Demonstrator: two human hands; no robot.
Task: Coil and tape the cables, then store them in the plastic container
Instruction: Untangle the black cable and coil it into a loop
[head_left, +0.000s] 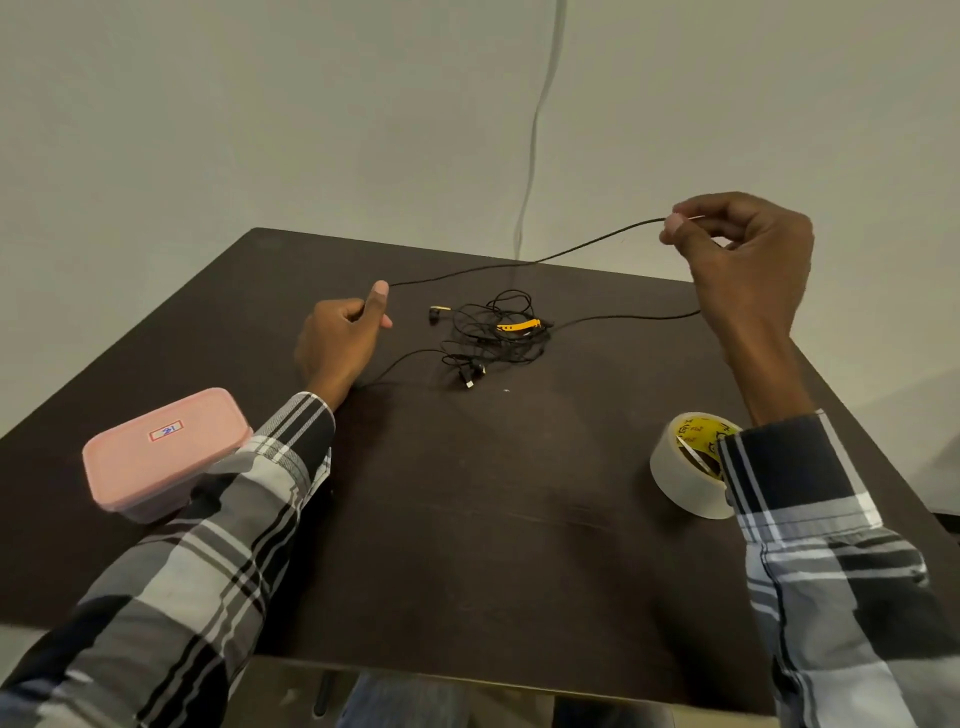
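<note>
right now your left hand is low over the dark counter, fingers curled shut around a thin black cable, thumb sticking up. your right hand is raised off to the right, thumb and forefinger pinched on the same cable near its end, so the wire runs stretched between your two hands. a second stretch of wire drops from your right hand back toward the tangle of cables lying mid-counter, black loops with a yellow piece and small plugs poking out. the pink container sits at the left edge, lid on, partly behind your plaid left sleeve. the roll of tape stands on the right, just beside your right sleeve. a pale cord hangs down the wall behind.
</note>
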